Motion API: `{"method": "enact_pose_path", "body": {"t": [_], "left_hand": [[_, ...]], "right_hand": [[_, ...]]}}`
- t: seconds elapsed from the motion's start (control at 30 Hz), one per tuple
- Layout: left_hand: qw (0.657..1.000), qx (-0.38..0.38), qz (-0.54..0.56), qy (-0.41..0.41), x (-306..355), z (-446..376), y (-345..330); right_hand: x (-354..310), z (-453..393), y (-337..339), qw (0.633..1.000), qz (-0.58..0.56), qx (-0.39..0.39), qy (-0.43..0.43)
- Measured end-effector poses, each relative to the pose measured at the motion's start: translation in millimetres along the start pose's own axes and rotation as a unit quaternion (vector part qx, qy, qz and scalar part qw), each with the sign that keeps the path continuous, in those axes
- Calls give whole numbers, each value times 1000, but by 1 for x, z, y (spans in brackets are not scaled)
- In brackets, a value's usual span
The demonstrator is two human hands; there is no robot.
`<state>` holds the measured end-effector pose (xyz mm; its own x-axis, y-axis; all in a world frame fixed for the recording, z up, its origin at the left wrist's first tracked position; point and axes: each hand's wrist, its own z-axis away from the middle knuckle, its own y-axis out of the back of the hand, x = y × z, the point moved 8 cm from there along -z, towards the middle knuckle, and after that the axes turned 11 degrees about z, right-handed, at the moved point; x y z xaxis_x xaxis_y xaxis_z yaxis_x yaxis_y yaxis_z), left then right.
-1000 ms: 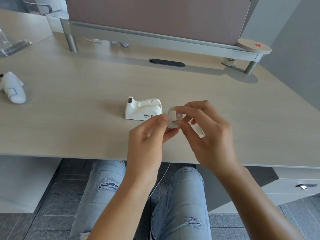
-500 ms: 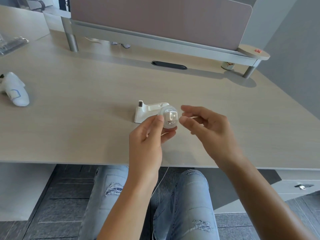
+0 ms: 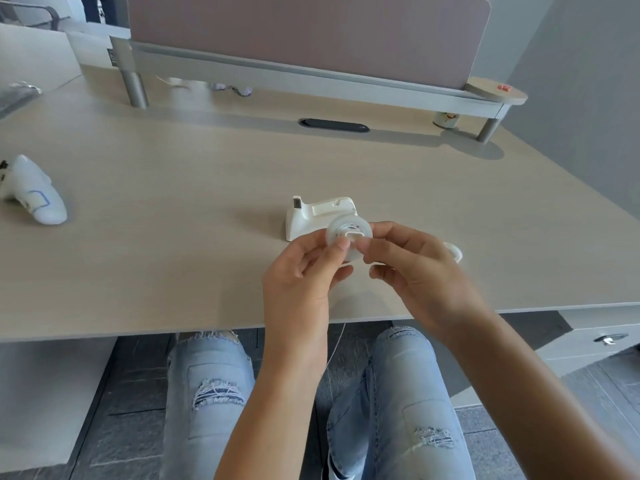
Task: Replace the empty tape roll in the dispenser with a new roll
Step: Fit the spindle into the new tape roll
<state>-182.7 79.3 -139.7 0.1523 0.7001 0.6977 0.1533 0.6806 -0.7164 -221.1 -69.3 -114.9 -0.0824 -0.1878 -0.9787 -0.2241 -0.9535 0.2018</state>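
Note:
A white tape dispenser (image 3: 320, 214) stands on the desk, its roll slot bare. Just in front of it I hold a clear tape roll (image 3: 346, 228) with a white hub in its core. My left hand (image 3: 304, 282) pinches the roll from the left and below. My right hand (image 3: 412, 268) has its thumb and forefinger on the hub at the roll's right side. Another pale roll-like piece (image 3: 455, 251) lies on the desk behind my right hand, mostly hidden.
A white controller-shaped object (image 3: 34, 194) lies at the desk's left edge. A raised shelf with a pink divider (image 3: 311, 74) runs along the back, with a dark cable slot (image 3: 334, 125) below it. My knees sit under the desk's front edge (image 3: 138, 332).
My right hand, apart from the roll half a second ago, has come back onto the hub. My left hand kept hold of the roll throughout.

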Motion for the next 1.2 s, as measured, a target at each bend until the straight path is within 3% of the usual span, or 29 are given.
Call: {"method": "enact_pose_path", "body": {"t": [0.33, 0.63, 1.2], "left_hand": [[997, -15, -68, -37, 0, 4, -8], [993, -12, -102, -61, -11, -13, -26], [994, 24, -103, -35, -39, -32, -30]], "right_hand": [[-4, 14, 16, 994, 35, 76, 64], [-2, 2, 42, 992, 48, 103, 55], [18, -20, 61, 995, 37, 83, 29]]}}
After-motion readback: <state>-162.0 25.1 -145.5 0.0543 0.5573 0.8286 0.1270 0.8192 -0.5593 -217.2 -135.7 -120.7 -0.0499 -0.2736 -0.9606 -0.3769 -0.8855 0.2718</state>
